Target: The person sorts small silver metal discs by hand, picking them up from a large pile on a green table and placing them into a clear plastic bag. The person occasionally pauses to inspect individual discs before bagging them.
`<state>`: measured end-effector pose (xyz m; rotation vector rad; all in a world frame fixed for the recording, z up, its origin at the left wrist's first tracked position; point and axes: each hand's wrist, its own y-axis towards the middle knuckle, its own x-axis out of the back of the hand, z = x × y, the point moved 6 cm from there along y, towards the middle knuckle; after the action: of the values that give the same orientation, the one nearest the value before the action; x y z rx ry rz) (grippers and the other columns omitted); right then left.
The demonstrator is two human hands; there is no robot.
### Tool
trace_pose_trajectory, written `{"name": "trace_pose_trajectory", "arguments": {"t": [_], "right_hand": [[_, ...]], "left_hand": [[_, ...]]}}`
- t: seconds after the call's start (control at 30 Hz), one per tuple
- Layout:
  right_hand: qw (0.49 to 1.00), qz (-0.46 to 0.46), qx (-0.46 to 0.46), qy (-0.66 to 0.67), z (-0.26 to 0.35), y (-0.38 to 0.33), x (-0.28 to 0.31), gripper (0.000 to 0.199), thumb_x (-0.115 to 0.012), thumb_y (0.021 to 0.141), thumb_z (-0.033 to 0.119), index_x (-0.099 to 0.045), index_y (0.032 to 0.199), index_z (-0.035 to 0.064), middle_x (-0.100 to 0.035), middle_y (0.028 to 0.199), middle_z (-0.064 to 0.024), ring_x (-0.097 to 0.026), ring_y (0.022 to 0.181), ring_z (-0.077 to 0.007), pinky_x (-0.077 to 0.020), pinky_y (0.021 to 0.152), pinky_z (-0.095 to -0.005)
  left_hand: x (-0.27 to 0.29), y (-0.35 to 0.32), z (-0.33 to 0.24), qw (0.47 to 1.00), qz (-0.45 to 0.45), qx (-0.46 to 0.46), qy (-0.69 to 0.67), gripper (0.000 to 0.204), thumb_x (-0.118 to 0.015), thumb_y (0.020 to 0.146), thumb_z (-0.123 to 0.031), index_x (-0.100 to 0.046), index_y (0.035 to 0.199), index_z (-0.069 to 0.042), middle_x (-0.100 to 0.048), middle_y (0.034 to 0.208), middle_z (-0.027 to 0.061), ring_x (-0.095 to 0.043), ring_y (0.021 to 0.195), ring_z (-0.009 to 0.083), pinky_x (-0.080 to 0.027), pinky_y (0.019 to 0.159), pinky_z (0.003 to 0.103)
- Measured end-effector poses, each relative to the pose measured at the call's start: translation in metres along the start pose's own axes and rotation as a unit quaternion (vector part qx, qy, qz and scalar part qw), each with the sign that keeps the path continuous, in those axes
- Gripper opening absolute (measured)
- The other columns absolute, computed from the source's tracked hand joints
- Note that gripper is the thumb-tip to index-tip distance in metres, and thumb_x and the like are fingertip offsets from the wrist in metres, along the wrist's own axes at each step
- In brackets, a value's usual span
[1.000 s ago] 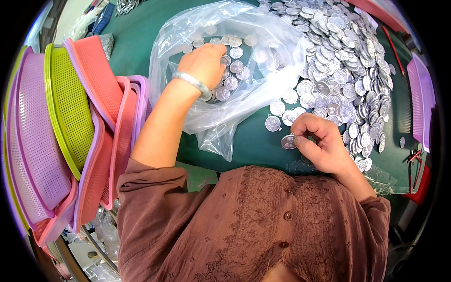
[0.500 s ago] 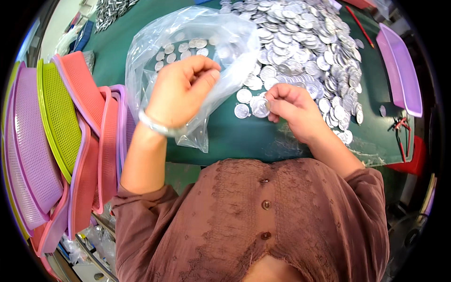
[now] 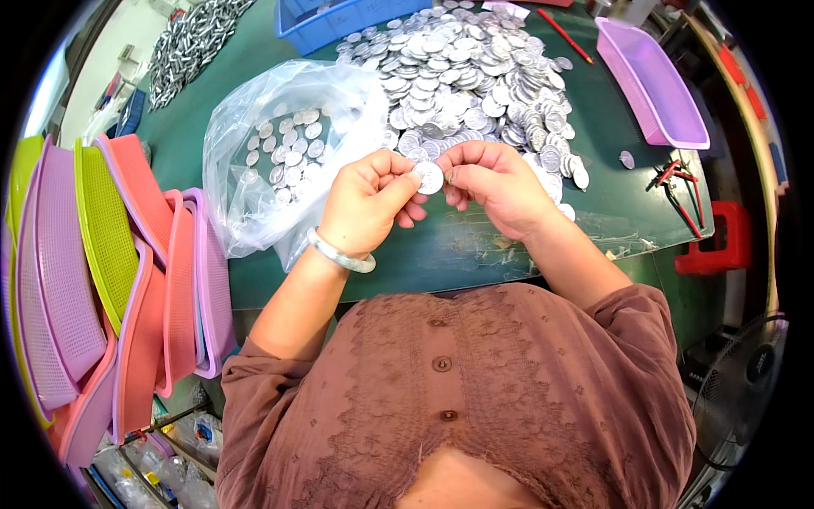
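Observation:
My left hand (image 3: 370, 201), with a pale bangle (image 3: 341, 256) on its wrist, pinches the left edge of a round silver medal (image 3: 429, 178). The thumb and fingers of my right hand (image 3: 498, 188) close on the medal's opposite edge. Between the two hands the medal shows its face, raised over the near side of the pile. Just beyond my hands spreads a large heap of similar silver medals (image 3: 475, 72). To the left of it lies an open clear plastic bag (image 3: 227, 161) with several loose medals (image 3: 292, 158) inside.
Stacked pink, purple and green perforated baskets (image 3: 72, 263) crowd the left side. Behind stand a blue bin (image 3: 348, 19) and a heap of small metal parts (image 3: 191, 47). At right are a purple tray (image 3: 653, 85), red-handled pliers (image 3: 678, 191), a red stool (image 3: 721, 242) and a fan (image 3: 742, 382).
My left hand has come away from over the bag, rightward to the medal in my right hand. Both hands now meet on it. The whole view has shifted, showing more of the blue bin.

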<state>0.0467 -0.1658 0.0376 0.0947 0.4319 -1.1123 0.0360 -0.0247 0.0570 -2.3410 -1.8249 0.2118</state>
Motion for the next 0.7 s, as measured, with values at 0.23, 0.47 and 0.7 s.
{"name": "trace_pose_trajectory", "arguments": {"t": [0.23, 0.47, 0.7], "right_hand": [[0.997, -0.006, 0.039, -0.071, 0.010, -0.011, 0.006, 0.014, -0.058, 0.079, 0.006, -0.059, 0.092, 0.0010, -0.058, 0.077, -0.0005, -0.052, 0.064, -0.0073, -0.0430, 0.060, -0.0211], [0.985, -0.009, 0.074, -0.155, 0.014, -0.009, 0.002, 0.012, -0.056, 0.078, 0.008, -0.059, 0.086, -0.0013, -0.057, 0.074, -0.0002, -0.051, 0.067, -0.0057, -0.0421, 0.060, -0.0209], [0.964, 0.026, -0.050, -0.260, 0.026, 0.026, 0.015, 0.007, -0.055, 0.077, 0.009, -0.057, 0.077, 0.0021, -0.058, 0.065, -0.0033, -0.051, 0.053, -0.0074, -0.0404, 0.048, -0.0206]], "left_hand": [[-0.010, 0.000, 0.005, 0.998, 0.015, -0.033, -0.046, 0.012, -0.054, 0.086, -0.007, -0.056, 0.093, 0.002, -0.062, 0.076, 0.0078, -0.060, 0.062, 0.0123, -0.049, 0.054, 0.022], [-0.007, 0.000, 0.011, 0.996, 0.027, -0.064, -0.052, 0.011, -0.053, 0.087, -0.008, -0.056, 0.093, 0.000, -0.063, 0.078, 0.0076, -0.060, 0.064, 0.0127, -0.049, 0.056, 0.023], [-0.004, -0.006, 0.039, 0.998, 0.059, 0.021, 0.023, 0.019, -0.052, 0.088, -0.009, -0.053, 0.102, 0.003, -0.060, 0.078, 0.0070, -0.058, 0.063, 0.0116, -0.047, 0.056, 0.022]]}}
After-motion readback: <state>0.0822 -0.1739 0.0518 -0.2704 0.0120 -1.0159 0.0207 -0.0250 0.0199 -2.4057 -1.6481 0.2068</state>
